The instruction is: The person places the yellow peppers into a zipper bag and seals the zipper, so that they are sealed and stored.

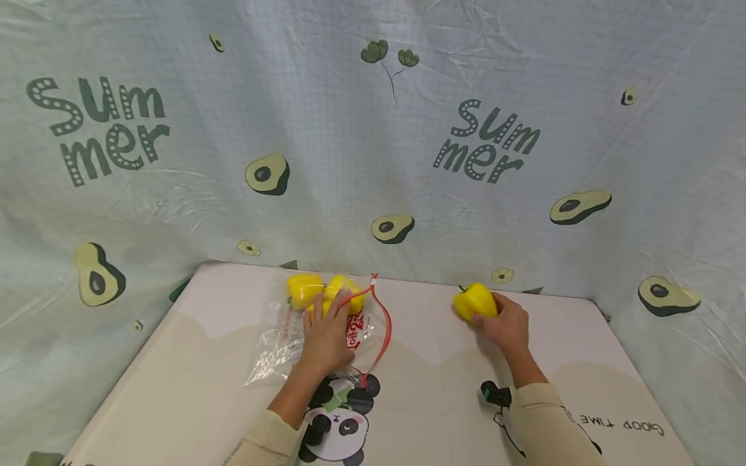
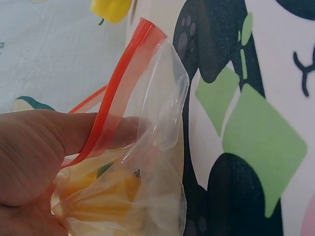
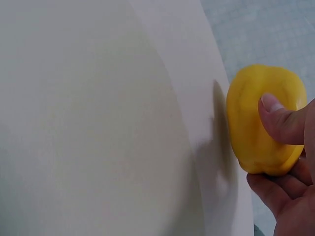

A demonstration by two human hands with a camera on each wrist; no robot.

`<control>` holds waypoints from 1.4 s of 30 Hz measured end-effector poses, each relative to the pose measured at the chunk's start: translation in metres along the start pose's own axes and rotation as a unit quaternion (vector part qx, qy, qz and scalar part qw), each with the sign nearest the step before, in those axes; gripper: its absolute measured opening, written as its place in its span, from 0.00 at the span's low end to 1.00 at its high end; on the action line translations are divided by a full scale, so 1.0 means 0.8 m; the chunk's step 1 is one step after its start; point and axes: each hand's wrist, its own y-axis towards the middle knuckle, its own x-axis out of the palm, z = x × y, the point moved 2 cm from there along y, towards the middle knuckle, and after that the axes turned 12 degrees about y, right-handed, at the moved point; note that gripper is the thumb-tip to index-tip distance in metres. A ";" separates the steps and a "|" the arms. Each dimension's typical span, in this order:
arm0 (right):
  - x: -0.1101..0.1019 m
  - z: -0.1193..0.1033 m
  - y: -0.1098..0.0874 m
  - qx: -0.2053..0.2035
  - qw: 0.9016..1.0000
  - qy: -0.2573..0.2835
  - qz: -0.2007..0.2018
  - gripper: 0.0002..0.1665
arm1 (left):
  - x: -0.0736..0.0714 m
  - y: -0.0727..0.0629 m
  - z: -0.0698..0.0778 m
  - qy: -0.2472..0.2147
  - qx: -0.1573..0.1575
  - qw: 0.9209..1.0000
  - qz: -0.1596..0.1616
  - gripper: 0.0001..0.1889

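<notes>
A clear zip bag (image 1: 271,353) with a red zip strip (image 1: 387,330) lies at the left, its mouth gaping to the right. Yellow bell peppers (image 1: 305,290) show through its plastic. My left hand (image 1: 326,340) holds the bag near its mouth, fingers spread over the peppers. In the left wrist view, the thumb (image 2: 78,130) reaches behind the red strip and the plastic bunches beside the hand. Off to the right, my right hand (image 1: 509,323) grips another yellow bell pepper (image 3: 261,123), thumb on its side and fingers curled beneath. Its green stem points up and left in the head view.
The table is covered by a pale cloth (image 1: 425,401) printed with a panda and lettering. A hanging sheet with avocado prints (image 1: 326,129) closes off the back and sides, right behind the table's far edge (image 1: 408,281).
</notes>
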 end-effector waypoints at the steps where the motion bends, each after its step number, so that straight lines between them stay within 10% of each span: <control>1: 0.000 -0.001 -0.001 -0.003 1.000 0.001 -0.004 0.42 | 0.000 0.000 0.000 -0.001 0.000 1.000 -0.001 0.54; 42: 0.041 -0.037 -0.026 -0.114 0.980 0.093 -0.133 0.42 | -0.001 0.003 0.002 -0.002 -0.002 1.000 -0.002 0.53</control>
